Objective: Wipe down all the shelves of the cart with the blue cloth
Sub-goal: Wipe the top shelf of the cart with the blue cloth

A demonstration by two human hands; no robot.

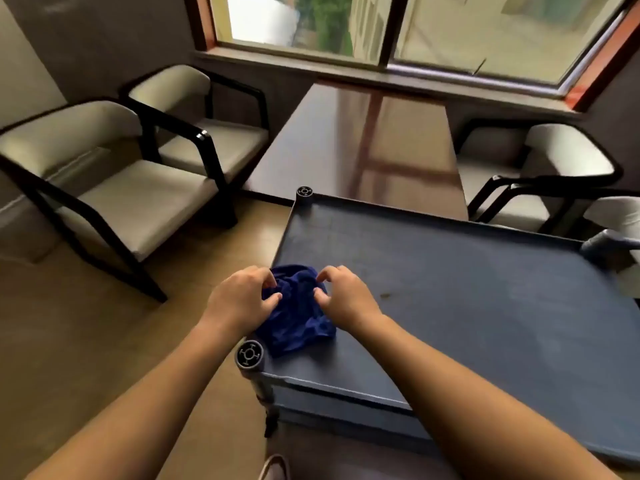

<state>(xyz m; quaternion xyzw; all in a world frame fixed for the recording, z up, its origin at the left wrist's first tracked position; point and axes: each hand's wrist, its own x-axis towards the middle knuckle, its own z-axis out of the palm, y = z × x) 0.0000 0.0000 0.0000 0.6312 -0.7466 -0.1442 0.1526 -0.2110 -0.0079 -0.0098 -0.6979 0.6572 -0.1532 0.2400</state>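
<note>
A crumpled blue cloth (296,318) lies on the near left corner of the cart's dark blue top shelf (467,289). My left hand (242,299) rests on the cloth's left side with curled fingers pinching at its folds. On the cloth's right side my right hand (346,296) does the same, thumb and fingers bent into the fabric. Grey round post caps mark the cart's near left corner (249,355) and far left corner (304,192). A small brownish stain (388,295) shows on the shelf right of my right hand. The lower shelves are hidden under the top one.
A dark wooden table (363,143) stands just beyond the cart, under a window. Two cream armchairs with black frames (138,188) stand at the left, another armchair (540,168) at the right. Tan floor (86,341) lies left of the cart.
</note>
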